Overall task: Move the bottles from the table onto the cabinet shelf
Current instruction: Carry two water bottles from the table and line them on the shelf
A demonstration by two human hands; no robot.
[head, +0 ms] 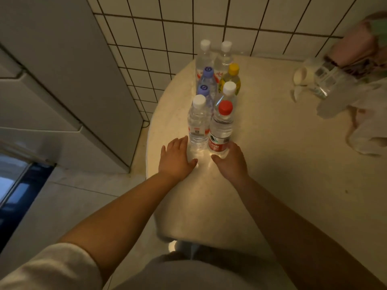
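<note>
I have both hands out over the table (272, 164), fingers straight and spread, gripping nothing. My left hand (176, 159) lies with its fingertips just beside the base of the nearest white-capped bottle (199, 124); whether they touch it I cannot tell. My right hand (231, 161) reaches to the foot of the red-capped bottle (222, 128), its fingers at the red label, thumb pointing inward toward the left hand. These two bottles stand upright side by side, touching or nearly so, at the front of a double row.

Behind them the row runs away from me: two purple-capped bottles (206, 84) on the left, one behind the other, a second white-capped bottle (227, 95) on the right, then a yellow-capped bottle (231, 77), and at the far end a pair of tall clear bottles (213, 57) with white caps against the tiled wall (209, 21). All are packed close, each hiding part of the one behind.

Well to the right on the table lie a clear glass jar (326, 78) tipped on its side, a small pale cup (301, 75) and crumpled white cloth (368, 126), blurred.

The bottles stand near the table's curved left edge. Beyond that edge is a strip of floor, then a pale cabinet (52, 70) along the left. The tabletop in front of me, between my forearms and to the right of them, is bare.
</note>
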